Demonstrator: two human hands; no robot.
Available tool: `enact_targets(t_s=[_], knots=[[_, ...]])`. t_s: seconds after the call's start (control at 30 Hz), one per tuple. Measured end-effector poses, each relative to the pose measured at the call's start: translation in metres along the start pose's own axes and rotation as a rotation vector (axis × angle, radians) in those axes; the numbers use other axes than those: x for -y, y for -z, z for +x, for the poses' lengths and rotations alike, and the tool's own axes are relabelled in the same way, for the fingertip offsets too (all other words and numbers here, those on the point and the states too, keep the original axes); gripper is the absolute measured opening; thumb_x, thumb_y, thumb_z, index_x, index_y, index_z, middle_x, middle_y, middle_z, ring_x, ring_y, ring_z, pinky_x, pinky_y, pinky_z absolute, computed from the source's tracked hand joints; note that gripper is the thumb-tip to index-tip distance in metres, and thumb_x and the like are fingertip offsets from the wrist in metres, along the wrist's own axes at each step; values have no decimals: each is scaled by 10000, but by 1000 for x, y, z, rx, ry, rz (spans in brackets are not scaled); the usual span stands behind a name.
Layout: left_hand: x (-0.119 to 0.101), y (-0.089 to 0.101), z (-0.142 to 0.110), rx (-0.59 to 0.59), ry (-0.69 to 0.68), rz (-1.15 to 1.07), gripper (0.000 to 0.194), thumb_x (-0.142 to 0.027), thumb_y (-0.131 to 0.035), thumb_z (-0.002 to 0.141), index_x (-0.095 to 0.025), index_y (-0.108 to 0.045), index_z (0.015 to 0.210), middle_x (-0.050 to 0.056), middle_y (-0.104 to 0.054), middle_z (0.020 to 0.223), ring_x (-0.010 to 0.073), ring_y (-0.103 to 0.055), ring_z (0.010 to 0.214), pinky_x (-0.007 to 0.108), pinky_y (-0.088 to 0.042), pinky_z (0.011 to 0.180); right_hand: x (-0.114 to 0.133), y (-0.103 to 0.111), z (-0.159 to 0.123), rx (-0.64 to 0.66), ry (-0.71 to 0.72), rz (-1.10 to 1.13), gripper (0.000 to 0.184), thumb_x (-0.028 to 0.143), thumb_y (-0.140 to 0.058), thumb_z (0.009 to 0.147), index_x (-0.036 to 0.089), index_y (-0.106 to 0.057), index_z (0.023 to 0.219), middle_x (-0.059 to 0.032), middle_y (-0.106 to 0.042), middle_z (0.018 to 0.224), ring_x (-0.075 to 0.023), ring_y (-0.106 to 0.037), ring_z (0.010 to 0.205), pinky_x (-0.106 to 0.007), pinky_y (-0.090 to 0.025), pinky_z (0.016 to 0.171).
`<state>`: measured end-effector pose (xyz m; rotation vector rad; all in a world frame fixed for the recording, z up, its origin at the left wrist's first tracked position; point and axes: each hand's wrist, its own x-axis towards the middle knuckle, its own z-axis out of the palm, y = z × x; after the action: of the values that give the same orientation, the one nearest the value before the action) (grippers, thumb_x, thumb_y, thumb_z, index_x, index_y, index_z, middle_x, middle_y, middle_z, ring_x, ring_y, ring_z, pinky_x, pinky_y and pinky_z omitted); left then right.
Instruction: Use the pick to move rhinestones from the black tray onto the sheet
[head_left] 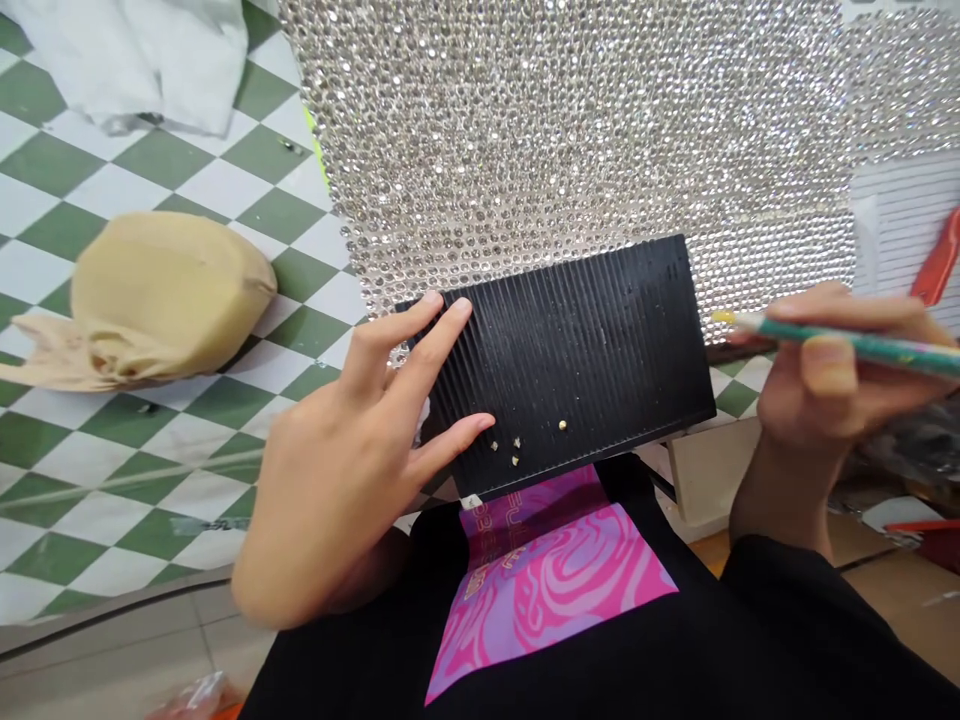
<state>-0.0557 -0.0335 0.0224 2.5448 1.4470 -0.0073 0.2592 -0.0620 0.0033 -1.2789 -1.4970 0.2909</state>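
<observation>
Head view: left hand (352, 450), fingers spread, steadies the black tray (570, 350) so beads (517, 445) stay put; right hand (832, 370) pinches a green pen (862, 345) ready.

A black ridged tray (577, 360) lies by a silver rhinestone sheet (570, 130) on green-and-white checked cloth (150, 440).

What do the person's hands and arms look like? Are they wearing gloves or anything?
No gloves. The left hand and the right hand are both bare, with no rings, watch or bracelets showing. The nails on the fingers are short and plain. The right arm comes out of a black sleeve.
</observation>
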Motion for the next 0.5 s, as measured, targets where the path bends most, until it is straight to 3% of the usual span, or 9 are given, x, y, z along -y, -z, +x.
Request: enact_targets(t_s=[0.1, 0.33, 0.5], knots=[[0, -2, -1, -1, 7, -25, 731, -475, -414, 1009, -419, 23, 1592, 43, -428, 1576, 294, -670, 1145, 411, -582, 730, -22, 3, 18, -134, 62, 14, 90, 160, -653, 889, 159, -722, 946, -22, -683, 822, -115, -674, 672, -269, -563, 578], [3, -6, -1, -3, 26, -107, 708, -562, -350, 993, -452, 32, 1578, 3, -394, 1598, 360, -631, 1211, 474, -580, 721, -54, 8, 40, -141, 4, -75, 119, 202, -657, 906, 96, -707, 925, -49, -699, 877, -118, -704, 688, -242, -603, 601], [4, -6, -2, 4, 12, -121, 699, -548, -338, 1000, -436, 34, 1581, 16, -369, 1611, 375, -616, 1231, 514, -576, 765, -67, 7, 39, -164, 76, -49, 87, 133, -630, 911, 94, -708, 911, -23, -703, 868, -94, -702, 755, -257, -644, 688]])
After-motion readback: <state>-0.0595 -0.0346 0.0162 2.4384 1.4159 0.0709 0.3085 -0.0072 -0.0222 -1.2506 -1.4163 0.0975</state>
